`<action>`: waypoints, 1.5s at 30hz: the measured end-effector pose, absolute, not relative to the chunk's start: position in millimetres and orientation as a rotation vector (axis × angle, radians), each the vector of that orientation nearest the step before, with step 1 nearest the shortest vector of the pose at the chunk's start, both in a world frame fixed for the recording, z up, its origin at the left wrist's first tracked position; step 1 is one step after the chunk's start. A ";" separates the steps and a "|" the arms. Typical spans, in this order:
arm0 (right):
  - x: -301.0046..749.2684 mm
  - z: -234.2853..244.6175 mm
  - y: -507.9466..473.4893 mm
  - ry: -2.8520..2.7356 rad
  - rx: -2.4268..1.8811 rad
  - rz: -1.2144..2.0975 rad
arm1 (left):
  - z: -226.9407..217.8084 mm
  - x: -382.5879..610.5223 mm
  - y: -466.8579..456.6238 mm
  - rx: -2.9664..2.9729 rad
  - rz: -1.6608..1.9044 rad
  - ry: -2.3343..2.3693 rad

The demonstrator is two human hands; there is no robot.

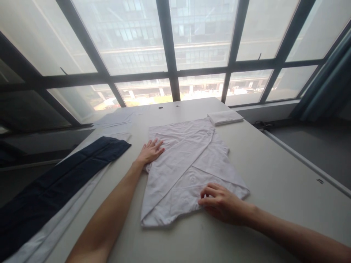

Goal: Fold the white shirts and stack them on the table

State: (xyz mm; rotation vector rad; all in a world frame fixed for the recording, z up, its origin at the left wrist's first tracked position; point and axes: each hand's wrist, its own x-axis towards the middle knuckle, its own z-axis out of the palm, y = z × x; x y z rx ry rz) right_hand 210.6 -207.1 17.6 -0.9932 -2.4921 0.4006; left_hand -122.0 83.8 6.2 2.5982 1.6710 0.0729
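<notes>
A white T-shirt (186, 164) lies partly folded on the pale table (274, 175), one side turned diagonally across its body. My left hand (150, 150) rests flat on the shirt's left edge with the fingers stretched out. My right hand (222, 202) sits at the shirt's near right hem, fingers curled and pinching the cloth.
A folded white cloth (225, 117) lies at the table's far right. A dark navy garment (55, 186) stretches along the left edge over more white fabric (115, 122). Large windows (170, 47) stand behind the table. The table's right edge (301, 157) drops to the floor.
</notes>
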 end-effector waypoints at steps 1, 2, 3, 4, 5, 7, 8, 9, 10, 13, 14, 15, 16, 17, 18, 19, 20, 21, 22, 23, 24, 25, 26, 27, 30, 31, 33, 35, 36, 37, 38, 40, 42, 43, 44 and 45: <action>210.5 17.4 -207.0 -2.489 -0.991 0.395 | 6.4 -121.9 83.6 2.596 0.079 1.672; 210.3 17.2 -207.0 -2.484 -0.989 0.390 | 6.3 -121.9 83.9 2.593 0.084 1.671; 210.1 17.0 -207.1 -2.481 -0.987 0.386 | 5.8 -122.3 84.6 2.590 0.091 1.667; 210.0 16.8 -207.3 -2.478 -0.984 0.382 | 5.0 -123.1 85.7 2.584 0.108 1.661; 209.9 16.8 -207.5 -2.476 -0.980 0.382 | 3.8 -124.3 87.3 2.574 0.140 1.654; 210.4 17.3 -208.1 -2.473 -0.972 0.388 | 0.4 -127.6 91.1 2.551 0.270 1.635; 211.1 17.9 -208.3 -2.467 -0.967 0.393 | -1.6 -129.7 93.3 2.541 0.364 1.622; 211.9 18.8 -208.4 -2.453 -0.962 0.395 | -3.8 -131.9 95.5 2.532 0.461 1.607; 213.1 19.9 -208.2 -2.430 -0.966 0.391 | -6.1 -134.0 97.7 2.525 0.549 1.590; 217.1 23.2 -206.0 -2.330 -1.021 0.360 | -13.5 -138.5 103.7 2.516 0.676 1.548; 218.2 24.0 -205.0 -2.311 -1.041 0.358 | -16.1 -139.1 105.5 2.522 0.675 1.544; 219.2 24.6 -204.1 -2.309 -1.053 0.364 | -18.5 -139.4 107.1 2.531 0.664 1.545; 219.8 24.9 -203.3 -2.322 -1.054 0.375 | -20.7 -139.5 108.5 2.539 0.650 1.549; 220.2 25.0 -202.8 -2.344 -1.049 0.386 | -22.7 -139.4 109.7 2.544 0.641 1.556; 220.2 24.8 -202.6 -2.365 -1.045 0.392 | -24.4 -139.4 110.7 2.543 0.642 1.563; 220.2 24.5 -202.5 -2.383 -1.041 0.394 | -25.6 -139.5 111.6 2.535 0.652 1.566; 220.0 24.1 -202.6 -2.395 -1.043 0.391 | -26.5 -139.8 112.3 2.522 0.668 1.563; 219.8 23.7 -202.7 -2.398 -1.048 0.385 | -26.9 -140.2 112.9 2.507 0.688 1.554; 219.8 23.3 -202.8 -2.397 -1.054 0.380 | -27.1 -140.6 113.3 2.489 0.712 1.542; 219.8 23.0 -202.9 -2.393 -1.058 0.377 | -27.0 -141.0 113.7 2.470 0.739 1.527; 219.9 22.9 -202.9 -2.389 -1.059 0.375 | -26.7 -141.2 114.1 2.449 0.772 1.513; 220.2 22.8 -202.9 -2.384 -1.058 0.374 | -26.2 -141.3 114.3 2.425 0.813 1.501; 220.5 22.9 -203.0 -2.379 -1.055 0.371 | -25.4 -141.2 114.4 2.398 0.864 1.490; 220.7 23.3 -203.3 -2.378 -1.050 0.366 | -24.3 -141.0 114.2 2.368 0.928 1.481; 220.6 25.5 -205.9 -2.390 -1.029 0.345 | -18.7 -140.4 111.7 2.276 1.141 1.472; 220.1 26.4 -207.4 -2.403 -1.022 0.341 | -16.1 -140.3 110.0 2.255 1.199 1.479; 218.3 27.8 -211.0 -2.445 -1.005 0.346 | -10.3 -140.6 105.3 2.216 1.300 1.495; 215.9 28.3 -214.4 -2.492 -0.988 0.358 | -4.6 -140.7 99.9 2.157 1.396 1.496; 214.6 28.3 -215.6 -2.511 -0.984 0.363 | -2.1 -140.6 97.3 2.116 1.447 1.495; 213.3 28.4 -216.6 -2.524 -0.986 0.367 | 0.0 -140.5 95.1 2.071 1.495 1.497; 212.1 28.6 -217.2 -2.533 -0.993 0.369 | 1.6 -140.4 93.4 2.028 1.535 1.505; 209.8 30.1 -217.5 -2.547 -1.015 0.364 | 3.4 -140.3 91.2 1.952 1.598 1.535; 207.6 32.9 -217.2 -2.562 -1.031 0.345 | 3.5 -140.7 90.5 1.888 1.640 1.540; 206.5 34.5 -217.1 -2.567 -1.039 0.331 | 3.1 -141.0 90.3 1.861 1.650 1.526; 205.5 35.9 -217.0 -2.571 -1.046 0.314 | 2.5 -141.2 90.2 1.838 1.654 1.504; 204.6 37.0 -216.9 -2.571 -1.052 0.298 | 1.9 -141.5 90.2 1.818 1.655 1.479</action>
